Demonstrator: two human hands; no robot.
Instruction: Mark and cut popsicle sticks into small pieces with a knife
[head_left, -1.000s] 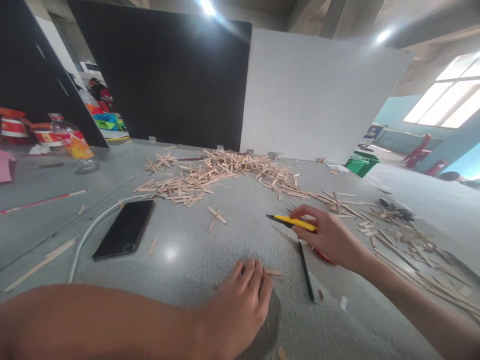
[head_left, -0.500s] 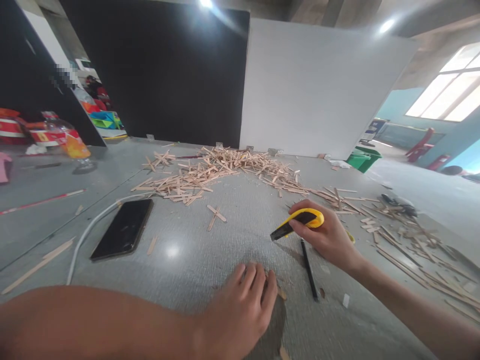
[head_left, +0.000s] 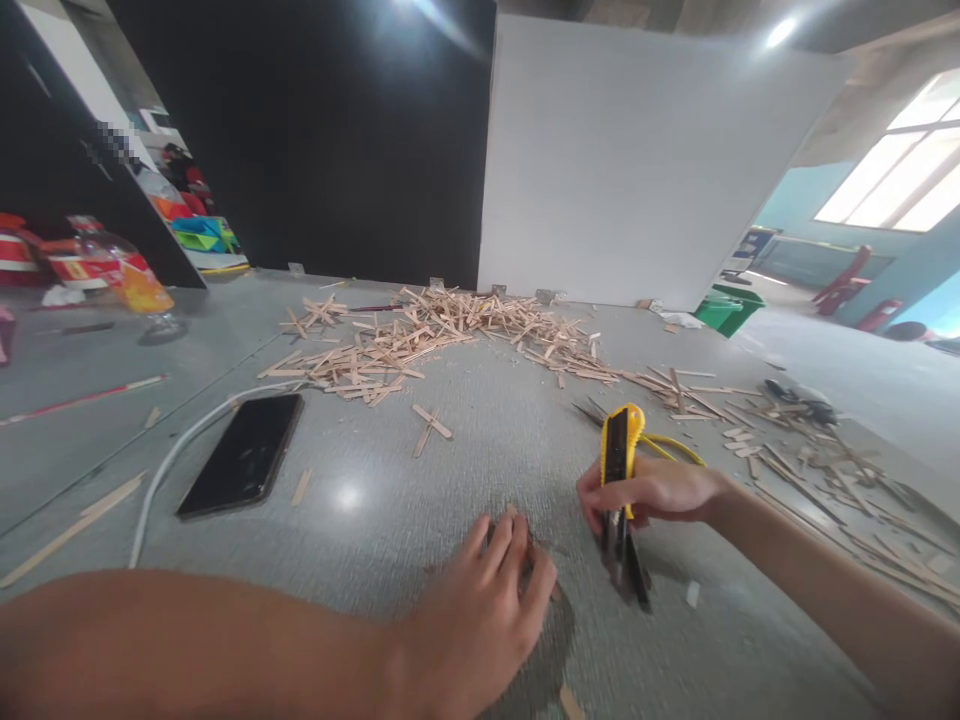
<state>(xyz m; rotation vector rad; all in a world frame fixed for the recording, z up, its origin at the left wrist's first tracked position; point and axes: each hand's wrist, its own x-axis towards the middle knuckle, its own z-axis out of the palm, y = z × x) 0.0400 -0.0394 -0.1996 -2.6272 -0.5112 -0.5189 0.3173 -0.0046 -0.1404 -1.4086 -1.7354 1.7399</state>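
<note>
My right hand (head_left: 660, 490) is closed around a yellow and black utility knife (head_left: 616, 450). It stands nearly upright, rounded yellow end up, its lower end blurred near the tabletop. A black pen (head_left: 637, 575) lies just beside that lower end; whether they touch I cannot tell. Behind the hand are yellow-handled pliers (head_left: 679, 447). To the left, my left hand (head_left: 487, 610) rests on the table with fingers bent down and close together. Bits of a thin wooden stick (head_left: 511, 510) peek out at its fingertips and by the thumb; the rest is hidden.
A heap of wooden sticks (head_left: 450, 325) spreads across the back of the grey table (head_left: 420, 510). Two crossed sticks (head_left: 431, 428) lie in front of it. On the left are a phone (head_left: 241, 455), a white cable (head_left: 154, 492) and a bottle (head_left: 139, 285). More strips (head_left: 825, 470) litter the right.
My right hand has turned and lowered, swinging the utility knife from slanting leftward to nearly upright over the pen. The pliers now show more. My left hand stays almost in place.
</note>
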